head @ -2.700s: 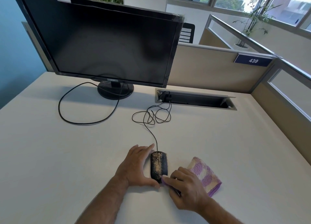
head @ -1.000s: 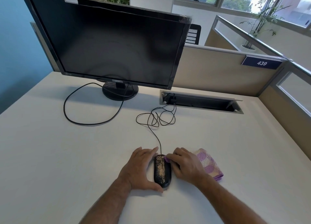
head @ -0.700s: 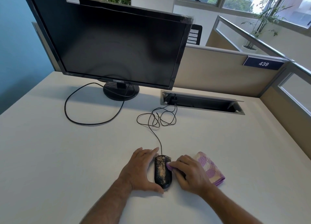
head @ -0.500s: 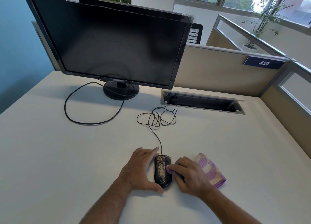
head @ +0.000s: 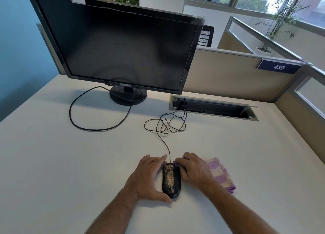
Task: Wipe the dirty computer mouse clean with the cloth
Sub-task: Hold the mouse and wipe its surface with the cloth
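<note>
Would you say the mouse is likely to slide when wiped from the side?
Probably: the mouse looks small and light on a smooth desk, hence the left hand bracing it. Its cable lies slack, so likely restrains little. Its low shape seems unlikely to tip.

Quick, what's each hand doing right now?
Left hand: holds the mouse, thumb round its near end.
Right hand: grips the cloth, pressing a corner against the mouse.

Bare left hand (head: 148,178), bare right hand (head: 194,172), lightly haired forearms (head: 116,214)
</note>
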### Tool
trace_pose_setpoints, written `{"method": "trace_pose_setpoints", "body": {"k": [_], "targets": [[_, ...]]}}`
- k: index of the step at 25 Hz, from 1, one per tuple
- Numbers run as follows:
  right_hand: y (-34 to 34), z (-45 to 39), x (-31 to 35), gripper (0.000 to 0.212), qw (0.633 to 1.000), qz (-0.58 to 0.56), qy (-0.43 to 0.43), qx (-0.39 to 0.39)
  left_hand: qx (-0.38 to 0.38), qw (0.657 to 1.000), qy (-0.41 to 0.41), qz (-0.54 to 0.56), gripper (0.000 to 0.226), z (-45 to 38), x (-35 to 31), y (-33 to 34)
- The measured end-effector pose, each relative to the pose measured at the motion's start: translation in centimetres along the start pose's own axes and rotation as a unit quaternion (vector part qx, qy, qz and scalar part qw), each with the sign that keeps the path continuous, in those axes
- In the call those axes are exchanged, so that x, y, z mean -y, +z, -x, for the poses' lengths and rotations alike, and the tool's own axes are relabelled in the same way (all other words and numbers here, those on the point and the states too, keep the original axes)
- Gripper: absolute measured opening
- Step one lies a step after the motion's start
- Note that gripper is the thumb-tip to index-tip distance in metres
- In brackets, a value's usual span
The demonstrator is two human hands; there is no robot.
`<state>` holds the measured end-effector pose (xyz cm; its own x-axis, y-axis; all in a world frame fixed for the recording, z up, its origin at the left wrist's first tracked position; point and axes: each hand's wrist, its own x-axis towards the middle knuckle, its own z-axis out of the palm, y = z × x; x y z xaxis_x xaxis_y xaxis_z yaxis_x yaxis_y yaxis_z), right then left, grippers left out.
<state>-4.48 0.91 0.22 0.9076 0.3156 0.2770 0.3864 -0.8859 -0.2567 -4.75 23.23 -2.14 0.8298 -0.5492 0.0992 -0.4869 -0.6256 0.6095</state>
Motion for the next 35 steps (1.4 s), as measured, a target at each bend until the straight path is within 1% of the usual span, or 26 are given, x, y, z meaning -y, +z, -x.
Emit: {"method": "trace_pose_setpoints", "body": {"k": [3, 5, 6, 9, 15, 20, 23, 28, 35], "targets": [[-0.2, 0.1, -0.1, 0.01, 1.0, 0.009, 0.011, -0.011, 0.004, 1.0, -0.005, -0.001, 0.144, 0.0, 0.0, 0.0], [-0.2, 0.2, -0.2, 0.012, 0.999, -0.013, 0.024, -0.028, 0.005, 1.0, -0.008, -0.002, 0.144, 0.1, -0.1, 0.0], [-0.2, 0.3, -0.2, 0.013, 0.999, -0.026, 0.016, -0.029, 0.005, 1.0, -0.009, -0.003, 0.144, 0.1, -0.1, 0.0], [-0.2, 0.5, -0.1, 0.014, 0.999, -0.026, -0.029, -0.002, 0.008, 1.0, -0.009, -0.002, 0.144, 0.1, -0.2, 0.0], [-0.5, -0.3, 0.5, 0.012, 1.0, 0.012, -0.008, 0.009, -0.005, 1.0, 0.003, 0.004, 0.144, 0.1, 0.0, 0.1], [-1.2, 0.3, 1.0, 0.011, 0.998, 0.019, -0.062, 0.024, 0.0, 1.0, -0.005, 0.006, 0.144, 0.0, 0.0, 0.1], [-1.6, 0.7, 1.2, 0.016, 0.996, 0.026, -0.082, 0.023, 0.008, 1.0, -0.015, 0.003, 0.144, 0.0, 0.1, 0.1], [-1.8, 2.7, 2.1, 0.014, 0.997, -0.011, -0.075, -0.001, 0.006, 1.0, -0.015, 0.004, 0.144, 0.0, 0.1, 0.2], [-1.4, 6.5, 2.7, 0.019, 0.996, -0.043, -0.081, -0.015, -0.012, 1.0, 0.007, 0.007, 0.144, 0.0, 0.0, 0.1]]}}
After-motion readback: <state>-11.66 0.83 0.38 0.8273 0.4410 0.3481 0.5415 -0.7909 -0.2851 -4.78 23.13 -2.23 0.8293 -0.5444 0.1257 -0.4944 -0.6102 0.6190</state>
